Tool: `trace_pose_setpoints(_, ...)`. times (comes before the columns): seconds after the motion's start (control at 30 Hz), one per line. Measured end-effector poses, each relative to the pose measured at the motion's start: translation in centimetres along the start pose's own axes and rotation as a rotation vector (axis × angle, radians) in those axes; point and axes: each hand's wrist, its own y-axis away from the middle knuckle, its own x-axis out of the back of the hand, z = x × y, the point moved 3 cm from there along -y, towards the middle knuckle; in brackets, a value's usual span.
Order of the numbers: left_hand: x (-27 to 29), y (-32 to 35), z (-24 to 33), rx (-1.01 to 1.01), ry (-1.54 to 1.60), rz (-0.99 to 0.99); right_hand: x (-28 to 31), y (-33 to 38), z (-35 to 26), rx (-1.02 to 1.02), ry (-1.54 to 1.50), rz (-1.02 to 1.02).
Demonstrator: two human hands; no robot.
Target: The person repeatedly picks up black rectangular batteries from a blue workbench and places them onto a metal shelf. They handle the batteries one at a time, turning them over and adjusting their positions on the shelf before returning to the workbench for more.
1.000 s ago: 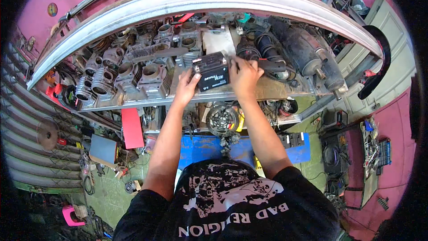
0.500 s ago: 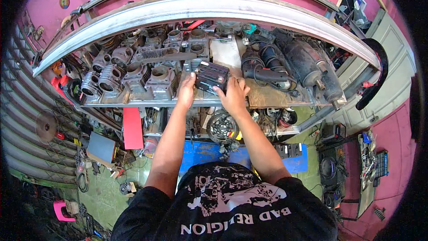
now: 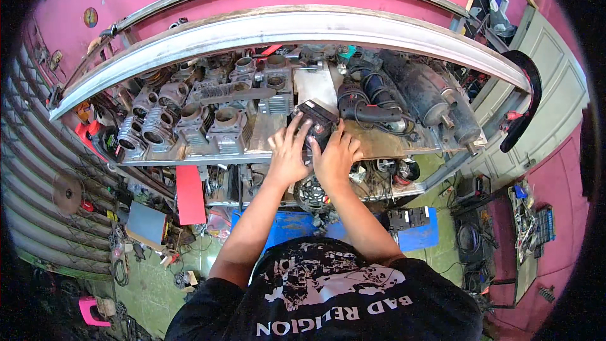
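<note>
A black box-shaped battery (image 3: pixel 317 114) is at the front of the upper shelf, between the cylinder blocks and the power tool. My left hand (image 3: pixel 291 155) grips its left and near side, with fingers reaching over the top. On the right, my right hand (image 3: pixel 335 158) holds it, thumb at the near face and fingers along the side. My hands cover much of its near part. I cannot tell whether its base rests on the shelf. Behind it lies a pale sheet (image 3: pixel 315 86).
Several metal cylinder blocks (image 3: pixel 228 129) stand left on the shelf. A corded power tool (image 3: pixel 372 112) and dark mufflers (image 3: pixel 424 101) lie right. A whitish beam (image 3: pixel 303 25) crosses above the shelf. Below are a gear-like metal part (image 3: pixel 311 193) and a red panel (image 3: pixel 190 194).
The battery has turned and shifted slightly right in my hands. My left hand has moved right, its fingers now over the battery's top. The view has tilted up a little.
</note>
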Motion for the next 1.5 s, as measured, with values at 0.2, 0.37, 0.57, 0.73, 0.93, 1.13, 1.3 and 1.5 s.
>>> trace_pose_setpoints(0.2,-0.5,-2.5,-2.7,0.066,0.031,0.041,-0.4,-2.0,-2.0,0.121,-0.029,-0.024)
trace_pose_setpoints(0.37,-0.9,-5.1,-7.9,0.205,0.209,-0.028,-1.7,-4.8,-1.3,0.333,-0.032,0.068)
trace_pose_setpoints(0.57,-2.1,-5.4,-9.5,0.277,0.439,-0.104,-1.4,-9.5,-0.9,0.528,-0.170,0.258)
trace_pose_setpoints(0.73,-2.5,-5.6,-9.7,0.303,0.518,-0.152,-2.2,-11.1,-1.3,0.531,-0.228,0.335)
trace_pose_setpoints(0.93,-2.6,-4.9,-10.5,0.321,0.515,-0.139,-0.8,-5.0,0.6,0.433,-0.120,0.272)
trace_pose_setpoints(1.13,-2.5,-5.4,-10.1,0.335,0.518,-0.170,-1.2,-7.1,-1.8,0.497,-0.188,0.330)
trace_pose_setpoints(1.3,-1.7,-5.9,-9.3,0.377,0.427,-0.244,-2.1,-8.0,-3.6,0.565,-0.212,0.252)
trace_pose_setpoints(1.5,-1.2,-6.0,-9.0,0.430,0.443,-0.276,-1.0,-3.6,0.2,0.614,-0.180,0.257)
